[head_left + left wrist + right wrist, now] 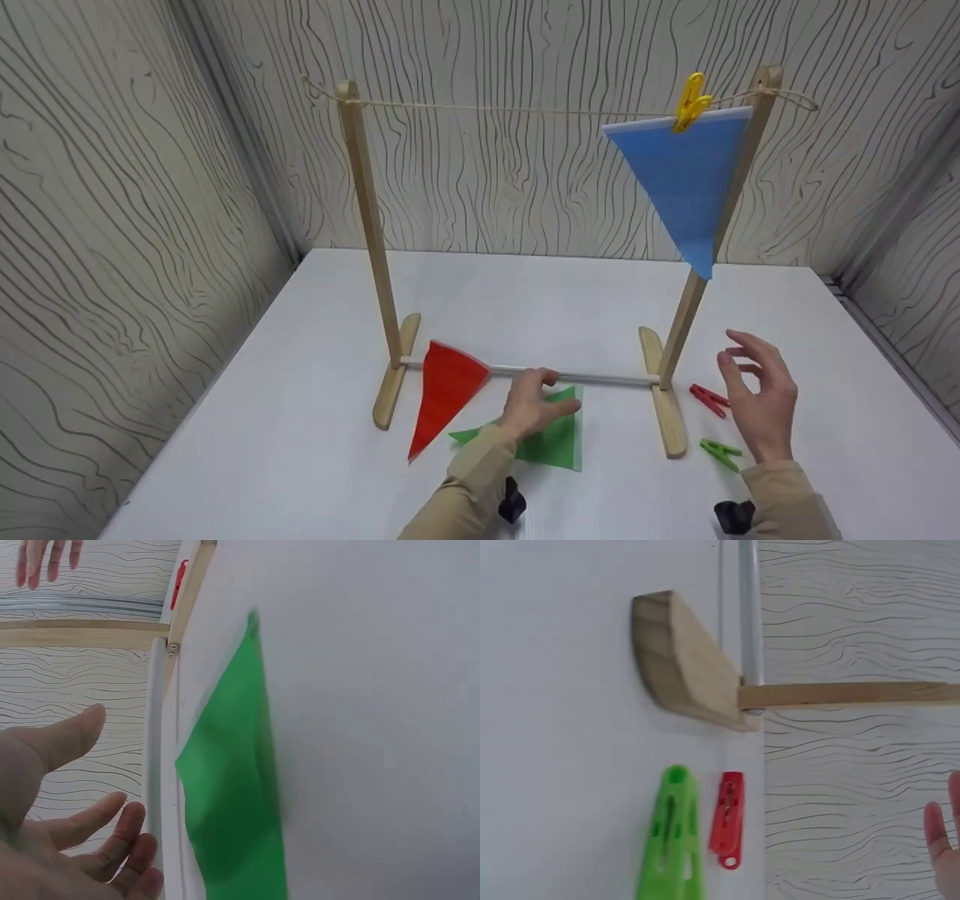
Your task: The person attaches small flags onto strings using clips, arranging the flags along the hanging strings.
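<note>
In the head view my left hand [531,407] hovers over a green pennant [551,442] lying on the table, thumb and fingers apart with nothing between them. The left wrist view shows a gap between that hand and the green pennant [232,787]. My right hand [763,401] is raised at the right, fingers loosely bent and holding nothing. Beside it lie a red clothespin [709,400] and a green clothespin [721,454]. A red pennant [448,394] lies partly across the rack's lower rod. One blue pennant [686,176] hangs from the string under a yellow clothespin [690,103].
A wooden rack with a left post [369,225] and a right post [686,322] stands on the white table [300,450]. Its string [480,108] runs between the post tops, and a pale rod [611,379] joins the feet. Patterned walls [487,187] enclose the table.
</note>
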Tool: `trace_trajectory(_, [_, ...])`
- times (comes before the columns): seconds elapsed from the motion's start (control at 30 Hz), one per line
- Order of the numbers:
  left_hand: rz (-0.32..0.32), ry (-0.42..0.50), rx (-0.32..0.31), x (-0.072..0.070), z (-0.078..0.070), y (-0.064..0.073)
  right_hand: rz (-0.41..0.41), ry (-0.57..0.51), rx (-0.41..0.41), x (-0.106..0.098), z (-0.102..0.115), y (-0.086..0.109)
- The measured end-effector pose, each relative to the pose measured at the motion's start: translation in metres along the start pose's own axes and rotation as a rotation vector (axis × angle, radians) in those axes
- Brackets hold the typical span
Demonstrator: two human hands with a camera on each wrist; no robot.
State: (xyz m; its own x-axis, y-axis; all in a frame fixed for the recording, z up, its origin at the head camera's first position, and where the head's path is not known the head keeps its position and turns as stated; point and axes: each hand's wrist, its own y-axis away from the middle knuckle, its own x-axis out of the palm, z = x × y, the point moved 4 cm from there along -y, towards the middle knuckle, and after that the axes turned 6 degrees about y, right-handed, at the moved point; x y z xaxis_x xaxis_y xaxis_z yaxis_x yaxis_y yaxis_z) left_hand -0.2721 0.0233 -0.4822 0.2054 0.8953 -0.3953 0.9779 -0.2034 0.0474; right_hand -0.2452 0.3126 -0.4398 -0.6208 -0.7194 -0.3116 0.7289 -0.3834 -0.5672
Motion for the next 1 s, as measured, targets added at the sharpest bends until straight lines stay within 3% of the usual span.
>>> trace_trajectory(0.17, [-0.030,-0.072,-0.024,0.002,0.005,0.001,0.245,0.131,0.311,0.001,-0.030,0.008])
trace_trajectory(0.3, [-0.043,-0.122,-0.017,0.004,0.007,0.001,0.404,0.205,0.430,0.002,-0.044,0.011])
trace_trajectory(0.47, [-0.046,-0.218,0.011,0.007,0.008,0.000,0.510,0.260,0.474,0.006,-0.055,0.010])
trace_trajectory(0.73, [-0.095,-0.380,0.079,0.009,0.012,-0.002,0.593,0.322,0.490,0.009,-0.064,0.009])
trace_trajectory(1.0, [-0.122,-0.367,0.091,0.008,0.013,-0.004,0.663,0.348,0.494,0.010,-0.066,0.007])
